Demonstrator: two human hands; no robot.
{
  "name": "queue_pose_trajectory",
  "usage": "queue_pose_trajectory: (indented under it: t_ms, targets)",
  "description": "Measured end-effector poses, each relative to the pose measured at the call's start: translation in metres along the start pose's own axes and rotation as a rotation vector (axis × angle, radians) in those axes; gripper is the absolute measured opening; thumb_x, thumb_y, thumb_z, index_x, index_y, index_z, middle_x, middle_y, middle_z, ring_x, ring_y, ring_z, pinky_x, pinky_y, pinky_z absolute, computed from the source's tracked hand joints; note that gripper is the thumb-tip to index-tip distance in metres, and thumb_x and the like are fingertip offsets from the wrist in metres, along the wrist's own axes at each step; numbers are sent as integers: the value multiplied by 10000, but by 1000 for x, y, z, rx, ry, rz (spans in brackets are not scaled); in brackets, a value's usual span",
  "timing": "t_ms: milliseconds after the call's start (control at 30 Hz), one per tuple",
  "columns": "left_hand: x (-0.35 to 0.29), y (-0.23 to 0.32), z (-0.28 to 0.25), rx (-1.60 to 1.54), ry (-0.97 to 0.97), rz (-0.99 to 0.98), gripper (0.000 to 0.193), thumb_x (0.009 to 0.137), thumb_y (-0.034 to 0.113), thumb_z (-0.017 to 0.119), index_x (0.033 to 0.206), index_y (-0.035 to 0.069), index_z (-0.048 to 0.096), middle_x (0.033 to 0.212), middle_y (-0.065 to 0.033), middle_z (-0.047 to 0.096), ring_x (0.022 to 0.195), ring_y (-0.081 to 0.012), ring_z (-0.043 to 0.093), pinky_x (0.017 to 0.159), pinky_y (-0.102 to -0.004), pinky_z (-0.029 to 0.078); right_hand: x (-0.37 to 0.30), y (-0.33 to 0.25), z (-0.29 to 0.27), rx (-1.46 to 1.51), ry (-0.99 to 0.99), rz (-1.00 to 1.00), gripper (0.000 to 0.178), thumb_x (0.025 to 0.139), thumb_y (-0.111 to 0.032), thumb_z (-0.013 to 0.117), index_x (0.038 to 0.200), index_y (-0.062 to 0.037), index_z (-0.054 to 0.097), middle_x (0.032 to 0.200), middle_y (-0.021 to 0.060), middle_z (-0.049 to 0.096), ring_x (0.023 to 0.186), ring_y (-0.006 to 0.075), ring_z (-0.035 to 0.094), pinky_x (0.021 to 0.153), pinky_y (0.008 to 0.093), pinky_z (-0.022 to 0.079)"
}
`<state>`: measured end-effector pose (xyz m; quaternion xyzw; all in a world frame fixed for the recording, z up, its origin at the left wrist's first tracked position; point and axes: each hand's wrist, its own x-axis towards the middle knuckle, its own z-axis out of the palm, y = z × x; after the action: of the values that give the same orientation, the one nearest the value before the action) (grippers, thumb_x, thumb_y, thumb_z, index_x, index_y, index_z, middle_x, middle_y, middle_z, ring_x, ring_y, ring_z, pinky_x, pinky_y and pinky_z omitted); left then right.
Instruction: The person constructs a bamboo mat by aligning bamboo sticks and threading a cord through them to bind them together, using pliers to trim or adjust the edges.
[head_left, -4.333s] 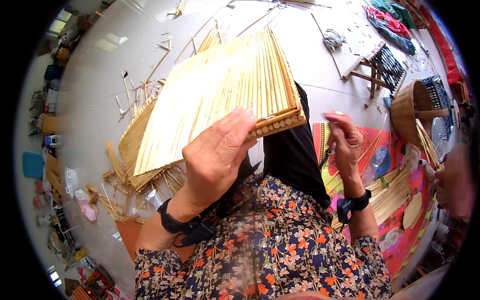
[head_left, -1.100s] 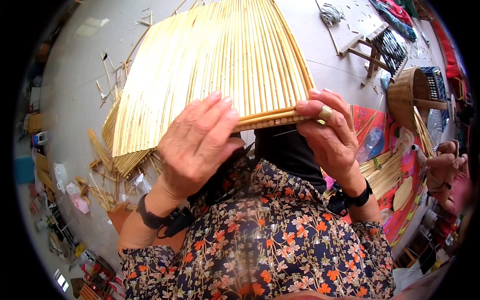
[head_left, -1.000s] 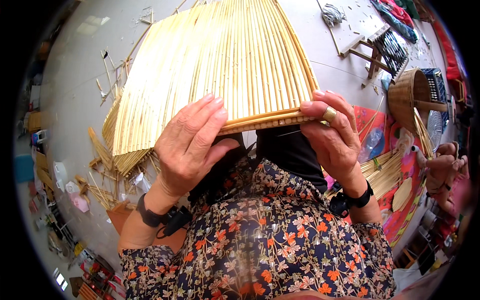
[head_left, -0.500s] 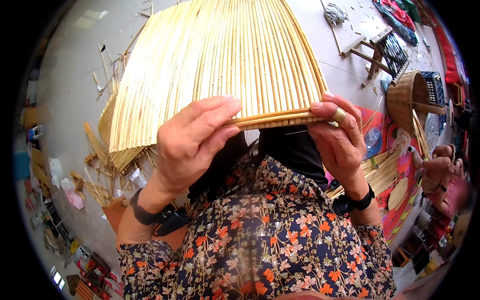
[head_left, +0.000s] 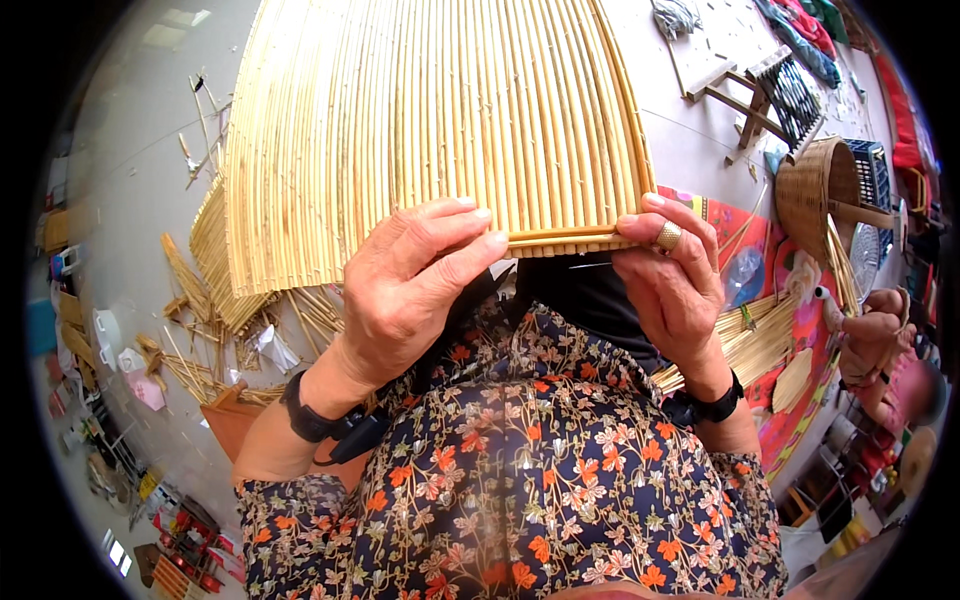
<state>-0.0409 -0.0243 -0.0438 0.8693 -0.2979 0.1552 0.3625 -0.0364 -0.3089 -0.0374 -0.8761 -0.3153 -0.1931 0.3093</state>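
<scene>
A large mat of pale yellow stalks (head_left: 420,130), laid side by side, stretches away from me, with its near edge raised over my dark-trousered lap. Along the right part of that edge lies a thin stalk strip (head_left: 565,236), crosswise to the others. My left hand (head_left: 410,270) is closed on the edge, thumb and fingers pinching the mat at the strip's left end. At the right corner my right hand (head_left: 675,265), with a gold ring, pinches the strip's other end against the mat. The fingers beneath the mat are partly hidden.
Loose stalks and scraps (head_left: 200,370) litter the floor at left. To the right are a small wooden stool (head_left: 755,105), a woven basket (head_left: 815,180) and a stalk bundle (head_left: 750,340) on a red patterned cloth. Another person (head_left: 880,350) sits at far right.
My left hand has slid right along the mat's edge, closer to my right hand. The mat has tilted, so its stalks show more plainly. My right hand stays at the corner.
</scene>
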Motion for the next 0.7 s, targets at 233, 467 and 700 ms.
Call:
queue_pose_trajectory:
  t_ms: [233,467,700]
  targets:
    - [-3,-2,12,21,16,138,386,817,-21,788,1182,0,662,1241,-213,706,1194,-406,680,986,-474,581,2,2,-5,7,-16,-18,200,715,76,794,878,-7,713,1147,81,727,1223,322,634,1014,419,547]
    - [-5,-7,21,237,13,217,362,877,7,768,1190,25,586,1258,-236,698,1208,-415,673,984,-503,586,0,3,-4,28,-15,-3,210,717,64,807,895,-7,719,1176,85,726,1241,317,624,1026,413,539]
    - [5,-3,24,299,82,224,326,879,-37,739,1174,14,609,1214,-225,718,1157,-379,705,954,-454,607,5,6,-14,113,2,34,178,759,50,790,913,-14,727,1197,96,723,1227,334,626,1003,418,535]
